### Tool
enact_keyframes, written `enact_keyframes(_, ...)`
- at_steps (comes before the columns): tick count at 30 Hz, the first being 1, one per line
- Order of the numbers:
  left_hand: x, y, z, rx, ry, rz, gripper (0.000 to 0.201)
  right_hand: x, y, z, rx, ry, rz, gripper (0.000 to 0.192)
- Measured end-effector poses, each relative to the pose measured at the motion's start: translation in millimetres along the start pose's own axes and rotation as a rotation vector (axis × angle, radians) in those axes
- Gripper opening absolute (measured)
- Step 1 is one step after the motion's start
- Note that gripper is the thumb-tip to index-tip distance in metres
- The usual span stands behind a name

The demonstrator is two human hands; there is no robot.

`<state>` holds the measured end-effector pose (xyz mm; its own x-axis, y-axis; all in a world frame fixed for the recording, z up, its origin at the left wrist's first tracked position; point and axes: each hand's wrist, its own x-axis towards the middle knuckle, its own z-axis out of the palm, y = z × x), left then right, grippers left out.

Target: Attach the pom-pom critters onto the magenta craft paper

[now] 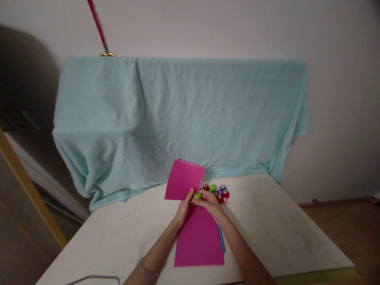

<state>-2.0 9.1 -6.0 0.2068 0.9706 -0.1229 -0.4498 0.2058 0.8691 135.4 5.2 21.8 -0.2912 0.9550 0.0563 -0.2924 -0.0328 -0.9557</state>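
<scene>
A pink sheet of paper (183,180) with small cut-outs along its top and right edges is raised in my left hand (185,204), thumb over its lower right corner. Fingers of my right hand (209,201) close around a small green craft punch (197,196) at that same corner, between both hands. Whether my left fingers also touch the punch is hidden. Beneath my wrists lies a notebook with a pink page (199,239) on top, blue showing at its right side.
Beyond my right hand stand several small punches: a red one (225,194), a purple one (220,191) and another green one (213,189). Tiny pink paper bits (227,201) lie beside them. A light blue cloth (208,114) hangs behind the white table (273,221). A grey cord (97,276) lies front left.
</scene>
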Motion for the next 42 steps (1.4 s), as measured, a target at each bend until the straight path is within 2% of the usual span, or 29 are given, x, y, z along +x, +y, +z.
enact_keyframes(8, 4, -3, -2.8, -0.069, 0.057, -0.005, 0.065, 3, 6, -3, 0.004, 0.038, 0.004, 0.04)
enact_keyframes(16, 3, -3, -2.0, -0.026, -0.026, -0.011, 0.068, 3, 6, -2, 0.007, 0.059, 0.024, 0.044)
enact_keyframes(24, -1, 1, 1.9, 0.031, 0.0, 0.015, 0.07, 5, 12, -6, 0.007, 0.1, 0.024, 0.045)
enact_keyframes(28, -3, 6, 5.4, 0.028, 0.009, 0.01, 0.078, 4, 10, -6, 0.02, 0.127, 0.023, 0.048)
enact_keyframes(33, -3, 8, 7.9, -0.03, 0.015, 0.06, 0.072, 5, 6, -8, 0.053, 0.192, 0.006, 0.05)
enact_keyframes(42, -6, 11, 9.1, 0.012, 0.015, 0.082, 0.074, 3, -3, -4, 0.111, 0.19, -0.007, 0.048)
